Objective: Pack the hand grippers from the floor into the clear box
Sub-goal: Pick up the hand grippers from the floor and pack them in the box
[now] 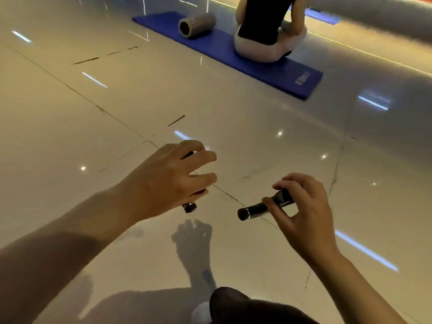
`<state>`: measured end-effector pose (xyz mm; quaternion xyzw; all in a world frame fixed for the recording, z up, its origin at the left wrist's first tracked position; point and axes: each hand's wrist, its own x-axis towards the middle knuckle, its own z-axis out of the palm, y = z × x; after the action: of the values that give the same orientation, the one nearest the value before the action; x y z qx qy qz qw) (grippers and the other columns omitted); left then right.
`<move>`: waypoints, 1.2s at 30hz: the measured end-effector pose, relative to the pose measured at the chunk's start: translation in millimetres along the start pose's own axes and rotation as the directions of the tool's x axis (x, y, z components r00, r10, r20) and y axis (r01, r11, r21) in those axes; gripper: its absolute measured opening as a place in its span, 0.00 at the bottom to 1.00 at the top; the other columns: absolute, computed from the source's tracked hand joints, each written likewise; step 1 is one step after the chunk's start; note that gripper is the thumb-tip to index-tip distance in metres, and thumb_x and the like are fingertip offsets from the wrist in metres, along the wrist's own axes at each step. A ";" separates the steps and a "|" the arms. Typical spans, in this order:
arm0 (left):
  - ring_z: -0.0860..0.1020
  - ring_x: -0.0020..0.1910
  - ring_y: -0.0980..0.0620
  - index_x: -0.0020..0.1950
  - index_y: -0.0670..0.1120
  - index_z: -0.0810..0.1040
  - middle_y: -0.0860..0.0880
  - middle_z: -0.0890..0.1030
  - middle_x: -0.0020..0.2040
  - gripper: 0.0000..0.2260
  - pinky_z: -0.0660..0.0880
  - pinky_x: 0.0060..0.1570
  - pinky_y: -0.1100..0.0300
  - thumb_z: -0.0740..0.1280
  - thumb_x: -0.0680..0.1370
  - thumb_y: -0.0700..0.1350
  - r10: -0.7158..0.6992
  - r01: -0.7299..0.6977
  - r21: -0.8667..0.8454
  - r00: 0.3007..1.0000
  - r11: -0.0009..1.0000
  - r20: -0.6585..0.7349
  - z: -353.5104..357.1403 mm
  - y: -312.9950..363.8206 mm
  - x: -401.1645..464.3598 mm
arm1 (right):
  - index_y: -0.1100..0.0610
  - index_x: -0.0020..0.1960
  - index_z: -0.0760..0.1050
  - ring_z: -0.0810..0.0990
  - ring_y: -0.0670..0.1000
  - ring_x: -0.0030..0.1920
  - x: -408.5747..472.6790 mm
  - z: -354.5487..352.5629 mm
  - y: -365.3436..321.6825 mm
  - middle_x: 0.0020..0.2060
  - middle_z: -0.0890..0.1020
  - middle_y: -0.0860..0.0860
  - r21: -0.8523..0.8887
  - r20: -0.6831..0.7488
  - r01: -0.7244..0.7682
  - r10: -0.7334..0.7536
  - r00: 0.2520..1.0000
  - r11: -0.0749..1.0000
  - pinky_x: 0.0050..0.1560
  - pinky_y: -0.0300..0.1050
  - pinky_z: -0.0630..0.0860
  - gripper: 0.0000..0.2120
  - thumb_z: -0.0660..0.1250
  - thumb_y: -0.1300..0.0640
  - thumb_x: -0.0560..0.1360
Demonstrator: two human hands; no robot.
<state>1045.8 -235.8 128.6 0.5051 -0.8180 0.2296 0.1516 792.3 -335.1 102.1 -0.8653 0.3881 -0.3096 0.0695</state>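
Head view shows my left hand [163, 181] curled over one black hand gripper [189, 206], its handle ends poking out above and below the fingers. My right hand [304, 211] pinches a second hand gripper [254, 210] by its handle, held over the glossy tiled floor [70, 136]. Well beyond, another person [266, 26] sits on a blue mat [268, 69] beside a grey foam roller [196, 25].

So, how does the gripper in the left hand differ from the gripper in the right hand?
The left hand covers most of its hand gripper; only dark ends show. The right hand pinches its hand gripper with the fingertips, so one handle is seen, pointing left. Both have black handles and are held above the floor.
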 end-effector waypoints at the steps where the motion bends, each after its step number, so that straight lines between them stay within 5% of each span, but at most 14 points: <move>1: 0.74 0.55 0.42 0.51 0.45 0.79 0.43 0.77 0.57 0.08 0.76 0.42 0.48 0.63 0.77 0.46 0.064 -0.064 0.015 0.998 0.998 -0.020 -16.9 9.4 21.1 | 0.59 0.48 0.79 0.75 0.56 0.51 -6.9 -25.7 4.8 0.49 0.79 0.55 -0.001 -0.043 -0.024 0.024 0.999 1.000 0.48 0.43 0.68 0.12 0.75 0.54 0.68; 6: 0.73 0.56 0.41 0.54 0.45 0.78 0.41 0.77 0.57 0.10 0.77 0.43 0.50 0.63 0.77 0.46 0.217 -0.224 -0.020 0.961 0.974 -0.168 -88.1 83.8 123.3 | 0.57 0.49 0.78 0.72 0.49 0.49 -60.8 -146.9 26.4 0.47 0.78 0.50 0.043 -0.236 -0.146 0.152 0.960 0.988 0.47 0.32 0.64 0.16 0.66 0.46 0.70; 15: 0.76 0.52 0.43 0.50 0.46 0.80 0.46 0.79 0.49 0.13 0.78 0.43 0.54 0.60 0.75 0.51 0.475 -0.544 -0.181 0.821 0.819 -0.316 -135.6 284.9 246.2 | 0.52 0.47 0.76 0.73 0.49 0.46 -228.6 -332.6 68.0 0.45 0.76 0.45 -0.009 -0.509 -0.381 0.323 0.798 0.925 0.47 0.30 0.67 0.13 0.65 0.43 0.70; 21: 0.77 0.48 0.46 0.49 0.49 0.80 0.50 0.80 0.45 0.16 0.78 0.29 0.54 0.58 0.74 0.56 0.577 -0.692 -0.334 0.720 0.640 -0.386 -167.5 432.4 263.7 | 0.48 0.49 0.75 0.74 0.47 0.47 -386.6 -423.6 57.2 0.44 0.76 0.37 -0.036 -0.656 -0.644 0.468 0.592 0.764 0.48 0.37 0.69 0.14 0.64 0.40 0.69; 25: 0.78 0.48 0.46 0.50 0.50 0.80 0.50 0.80 0.47 0.13 0.77 0.29 0.56 0.63 0.74 0.55 0.619 -0.769 -0.339 0.638 0.542 -0.457 -195.3 521.5 251.2 | 0.48 0.48 0.75 0.75 0.47 0.47 -482.7 -463.3 23.1 0.43 0.76 0.38 0.009 -0.736 -0.783 0.534 0.416 0.622 0.47 0.44 0.71 0.16 0.65 0.38 0.68; 30: 0.78 0.46 0.45 0.48 0.49 0.80 0.50 0.81 0.45 0.10 0.76 0.27 0.56 0.66 0.72 0.53 0.589 -0.726 -0.466 0.685 0.506 -0.429 -184.5 599.5 209.4 | 0.52 0.44 0.78 0.73 0.49 0.48 -573.1 -495.0 -22.7 0.42 0.78 0.47 -0.004 -0.776 -0.916 0.577 0.255 0.400 0.45 0.42 0.65 0.09 0.75 0.53 0.67; 36: 0.79 0.41 0.47 0.43 0.49 0.79 0.52 0.81 0.44 0.13 0.73 0.22 0.59 0.58 0.74 0.54 0.694 -0.748 -0.453 0.645 0.485 -0.320 -132.3 627.9 166.5 | 0.47 0.45 0.76 0.71 0.51 0.50 -620.9 -483.9 -37.9 0.41 0.78 0.44 0.110 -0.779 -0.973 0.626 0.042 0.201 0.43 0.42 0.64 0.09 0.75 0.52 0.67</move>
<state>411.4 -50.6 181.1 0.0380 -0.9741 0.0506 0.2173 215.9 192.8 203.1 -0.2650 0.8705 -0.3974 -0.1183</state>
